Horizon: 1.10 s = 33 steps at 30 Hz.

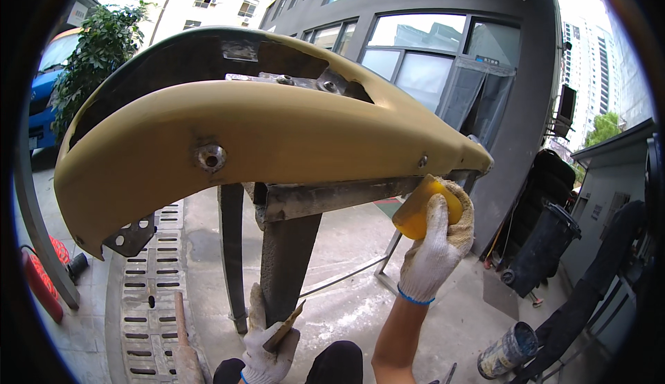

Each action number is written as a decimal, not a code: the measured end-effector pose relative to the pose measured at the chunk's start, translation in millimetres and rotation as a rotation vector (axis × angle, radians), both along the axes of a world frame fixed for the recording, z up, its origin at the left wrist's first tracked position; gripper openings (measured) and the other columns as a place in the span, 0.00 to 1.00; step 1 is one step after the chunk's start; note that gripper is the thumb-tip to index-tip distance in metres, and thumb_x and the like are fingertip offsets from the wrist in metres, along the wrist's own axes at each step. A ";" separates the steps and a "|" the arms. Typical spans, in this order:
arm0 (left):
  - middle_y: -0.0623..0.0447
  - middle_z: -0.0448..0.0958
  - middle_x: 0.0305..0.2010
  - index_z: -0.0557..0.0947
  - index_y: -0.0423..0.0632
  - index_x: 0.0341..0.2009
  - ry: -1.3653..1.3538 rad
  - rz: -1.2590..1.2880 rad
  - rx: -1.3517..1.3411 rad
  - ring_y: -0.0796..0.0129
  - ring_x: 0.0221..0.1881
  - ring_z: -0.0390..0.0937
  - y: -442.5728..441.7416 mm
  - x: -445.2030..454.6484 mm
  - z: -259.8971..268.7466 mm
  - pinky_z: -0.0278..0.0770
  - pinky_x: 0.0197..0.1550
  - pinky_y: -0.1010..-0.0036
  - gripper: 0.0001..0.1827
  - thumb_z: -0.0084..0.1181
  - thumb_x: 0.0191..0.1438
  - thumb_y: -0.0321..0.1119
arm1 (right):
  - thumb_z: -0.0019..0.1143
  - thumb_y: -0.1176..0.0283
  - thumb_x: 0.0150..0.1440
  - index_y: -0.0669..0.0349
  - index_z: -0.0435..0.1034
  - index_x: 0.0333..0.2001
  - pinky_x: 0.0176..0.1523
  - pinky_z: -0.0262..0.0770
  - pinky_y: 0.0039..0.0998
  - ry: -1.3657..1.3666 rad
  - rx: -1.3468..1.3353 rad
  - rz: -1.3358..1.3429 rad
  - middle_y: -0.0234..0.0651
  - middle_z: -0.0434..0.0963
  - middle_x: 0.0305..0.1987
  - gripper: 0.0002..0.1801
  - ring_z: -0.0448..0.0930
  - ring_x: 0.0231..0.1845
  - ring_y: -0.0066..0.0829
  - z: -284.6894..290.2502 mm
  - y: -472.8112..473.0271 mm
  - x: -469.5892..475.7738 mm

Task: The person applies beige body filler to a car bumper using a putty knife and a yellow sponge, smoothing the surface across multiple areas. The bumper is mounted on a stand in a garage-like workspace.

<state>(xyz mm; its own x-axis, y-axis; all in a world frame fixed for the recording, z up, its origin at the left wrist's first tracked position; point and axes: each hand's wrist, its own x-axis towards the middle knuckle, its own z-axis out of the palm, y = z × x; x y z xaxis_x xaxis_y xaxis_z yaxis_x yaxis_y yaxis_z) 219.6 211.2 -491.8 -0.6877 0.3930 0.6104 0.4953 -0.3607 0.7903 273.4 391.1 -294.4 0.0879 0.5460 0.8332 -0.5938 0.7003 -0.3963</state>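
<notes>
A curved, tan-coated vehicle body panel (pixel 249 124) with bolt holes and a large opening rests on a metal stand (pixel 291 259). My right hand (pixel 436 233), in a soiled white knit glove, grips an amber flexible filler spreader (pixel 423 207) just under the panel's narrow right end. Lower down, near the stand's thick post, my left hand (pixel 270 342), gloved too, holds a thin putty-smeared piece (pixel 284 327); its exact kind cannot be told. Part of the left hand lies behind that piece.
A drain grating (pixel 150 301) runs along the floor at left, beside a shovel-like tool (pixel 184 353). Red coiled hose (pixel 57 259) lies farther left. At right stand a stained bucket (pixel 506 353) and a black wheeled bin (pixel 543 243).
</notes>
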 end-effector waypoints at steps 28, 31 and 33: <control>0.35 0.56 0.70 0.46 0.35 0.71 0.082 0.116 -0.073 0.51 0.71 0.57 -1.7 1.2 5.6 0.52 0.71 0.65 0.48 0.48 0.44 0.17 | 0.54 0.81 0.62 0.70 0.73 0.49 0.54 0.76 0.26 -0.048 0.058 -0.307 0.37 0.78 0.47 0.11 0.78 0.48 0.24 11.6 12.0 -8.6; 0.34 0.57 0.70 0.46 0.35 0.72 0.051 0.081 -0.054 0.51 0.71 0.57 -2.8 -0.6 6.5 0.52 0.71 0.65 0.49 0.48 0.44 0.17 | 0.54 0.82 0.62 0.71 0.74 0.48 0.55 0.75 0.26 -0.074 0.081 -0.325 0.38 0.78 0.46 0.10 0.78 0.48 0.25 9.4 8.2 -11.0; 0.34 0.57 0.70 0.46 0.35 0.72 0.034 0.054 -0.040 0.52 0.70 0.57 -1.7 -1.0 6.0 0.53 0.71 0.65 0.49 0.48 0.44 0.17 | 0.55 0.82 0.61 0.71 0.74 0.47 0.55 0.75 0.26 -0.082 0.095 -0.310 0.38 0.79 0.46 0.10 0.78 0.48 0.25 6.2 1.7 -13.1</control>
<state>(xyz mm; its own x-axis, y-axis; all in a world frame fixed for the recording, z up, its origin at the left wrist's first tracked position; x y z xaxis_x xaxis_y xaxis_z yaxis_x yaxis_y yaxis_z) 218.6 209.5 -485.8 -0.6879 0.3800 0.6184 0.5401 -0.3012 0.7859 260.4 392.8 -288.2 0.1679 0.4229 0.8905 -0.3153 0.8789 -0.3580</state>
